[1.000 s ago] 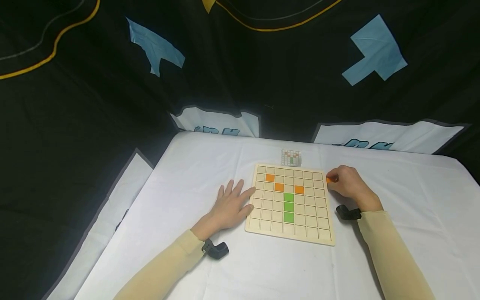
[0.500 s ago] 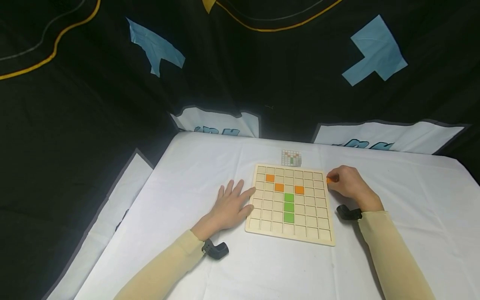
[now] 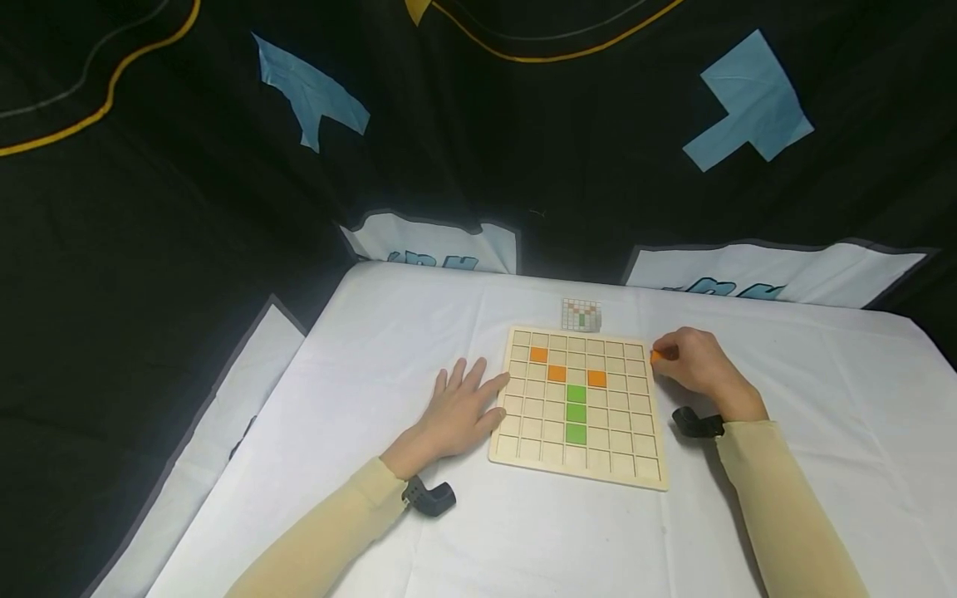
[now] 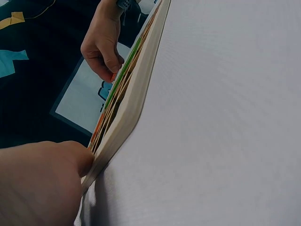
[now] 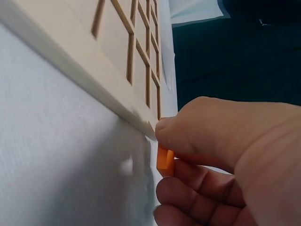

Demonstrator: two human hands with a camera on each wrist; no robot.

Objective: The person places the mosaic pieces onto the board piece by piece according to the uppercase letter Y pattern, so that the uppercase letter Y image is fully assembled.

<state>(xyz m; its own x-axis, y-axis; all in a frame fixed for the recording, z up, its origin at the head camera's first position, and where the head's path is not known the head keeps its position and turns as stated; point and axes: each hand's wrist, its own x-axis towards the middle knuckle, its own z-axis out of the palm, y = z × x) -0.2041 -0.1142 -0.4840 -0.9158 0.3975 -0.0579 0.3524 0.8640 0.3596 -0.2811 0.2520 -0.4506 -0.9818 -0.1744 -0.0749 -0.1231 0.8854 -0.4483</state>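
Wooden grid board [image 3: 579, 407] is lying on the white table [image 3: 785, 382]; the left hand [image 3: 459, 407] is resting flat, fingers relaxed, touching its left edge, while the right hand [image 3: 691, 361] is pinching an orange tile [image 3: 655, 357] beside its right edge.

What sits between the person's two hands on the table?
The wooden grid board lies between the left hand and right hand, with orange and green tiles in it, seen from the head view.

Board [image 3: 578, 407] pale unfinished wood, matt, smooth, with raised grid ribs. Orange tile [image 5: 165, 160] matt, looks like painted wood or plastic, can't tell which. Bench [image 3: 785, 374] covered in white matt woven cloth; backdrop [image 3: 478, 124] black matt fabric.
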